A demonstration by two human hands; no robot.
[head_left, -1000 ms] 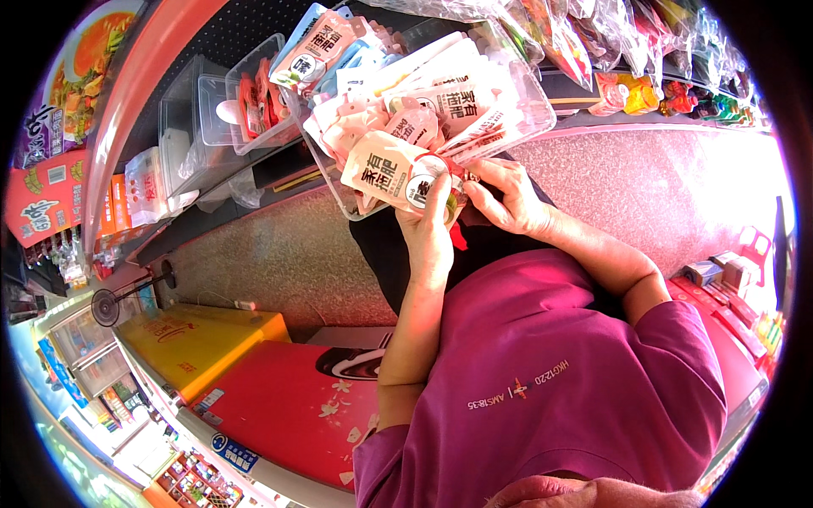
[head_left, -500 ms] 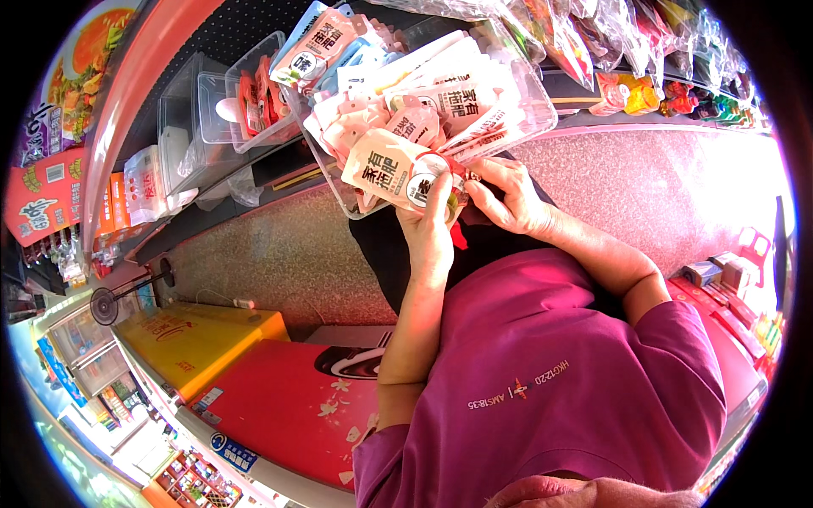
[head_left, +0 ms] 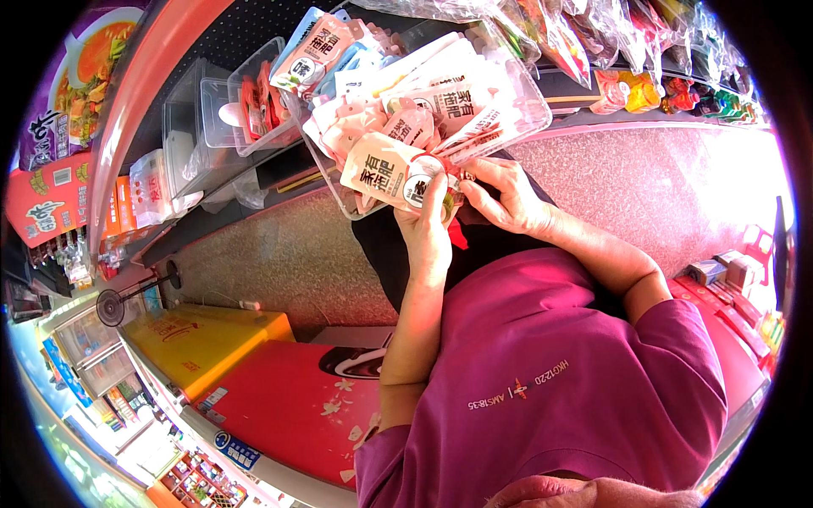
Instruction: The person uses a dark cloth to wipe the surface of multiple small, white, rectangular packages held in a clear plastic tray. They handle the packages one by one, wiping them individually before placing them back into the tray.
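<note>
My left hand (head_left: 426, 227) pinches a small cream snack packet (head_left: 373, 172) with a round white label, thumb on its front. At the packet's right end, the fingers of my right hand (head_left: 511, 201) are closed on its edge, near a red patch; exactly what they pinch there is partly hidden. Both hands are over the near rim of a clear plastic bin (head_left: 333, 193). Many pink packets (head_left: 457, 106) fill the bin, several standing in a row and others lying loose. A pink-and-blue packet (head_left: 315, 52) sits at its left corner.
Left on the dark shelf, clear bins (head_left: 188, 127) stand beside one holding red packets (head_left: 262, 106). Bagged goods (head_left: 584, 38) hang at the upper right. Below the shelf are a red chest (head_left: 288, 398), a yellow box (head_left: 203, 339) and a black fan (head_left: 110, 306).
The view has shifted very slightly. Both hands keep their hold on the packet, and the right fingers have moved only a little at its end.
</note>
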